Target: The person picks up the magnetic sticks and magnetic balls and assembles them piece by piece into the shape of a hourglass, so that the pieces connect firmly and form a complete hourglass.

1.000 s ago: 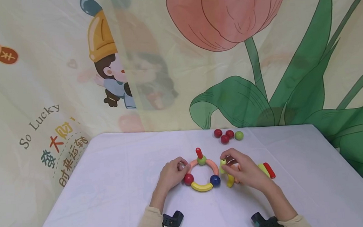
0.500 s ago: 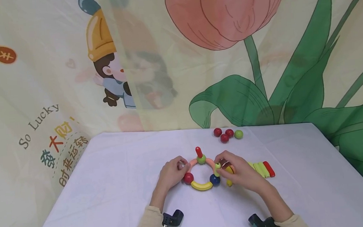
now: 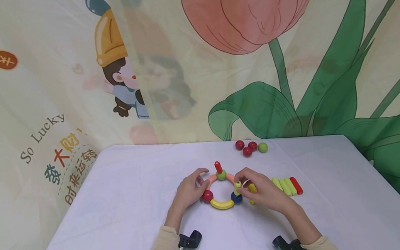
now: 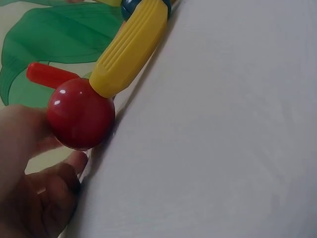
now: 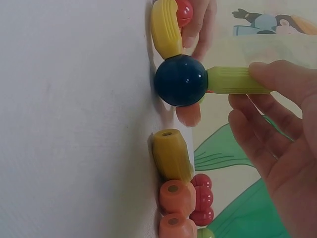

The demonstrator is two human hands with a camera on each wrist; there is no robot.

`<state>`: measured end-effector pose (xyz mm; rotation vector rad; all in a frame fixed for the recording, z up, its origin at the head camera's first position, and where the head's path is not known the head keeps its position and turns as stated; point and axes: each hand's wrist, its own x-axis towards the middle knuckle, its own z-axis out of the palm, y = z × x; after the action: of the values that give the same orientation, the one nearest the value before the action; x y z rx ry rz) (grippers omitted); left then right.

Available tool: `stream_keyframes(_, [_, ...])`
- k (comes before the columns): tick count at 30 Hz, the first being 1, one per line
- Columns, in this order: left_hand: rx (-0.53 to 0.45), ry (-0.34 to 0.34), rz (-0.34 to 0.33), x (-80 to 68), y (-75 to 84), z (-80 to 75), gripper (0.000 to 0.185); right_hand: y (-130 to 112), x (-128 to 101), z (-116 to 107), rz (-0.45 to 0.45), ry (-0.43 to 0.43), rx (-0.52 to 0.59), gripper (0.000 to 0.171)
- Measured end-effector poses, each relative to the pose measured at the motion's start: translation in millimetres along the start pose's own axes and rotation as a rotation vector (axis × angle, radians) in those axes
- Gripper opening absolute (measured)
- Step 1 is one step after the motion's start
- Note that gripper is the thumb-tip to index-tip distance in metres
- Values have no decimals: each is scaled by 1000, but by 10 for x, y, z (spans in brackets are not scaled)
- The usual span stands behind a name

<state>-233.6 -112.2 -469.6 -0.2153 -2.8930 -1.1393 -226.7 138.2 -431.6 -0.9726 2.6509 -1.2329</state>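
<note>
- Right hand [image 3: 261, 188], the nearer, pinches a green rod [image 3: 237, 188], right of centre in the head frame.
- Rod stands near upright, its lower end meeting the blue ball [image 5: 180, 81] on the ring [image 3: 222, 205]; we cannot tell how firmly seated.
- Left hand [image 3: 189, 189] rests against the ring by the red ball [image 3: 207, 196]; we cannot tell whether it grips.
- Room: table [image 3: 116, 220] spreads broadly toward frame left; we note a yellow block [image 5: 170, 154] crowding the right.
</note>
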Motion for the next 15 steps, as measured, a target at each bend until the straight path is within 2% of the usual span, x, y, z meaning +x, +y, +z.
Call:
stream_keyframes(4, [10, -44, 40, -8, 10, -24, 49, 7, 0, -7, 10, -1, -9, 26])
stream_keyframes(10, [-14, -145, 38, -19, 14, -107, 36, 13, -7, -23, 27, -7, -28, 27])
stream_keyframes(15, [-16, -110, 74, -28, 18, -103, 42, 15, -12, -28, 32, -19, -12, 29])
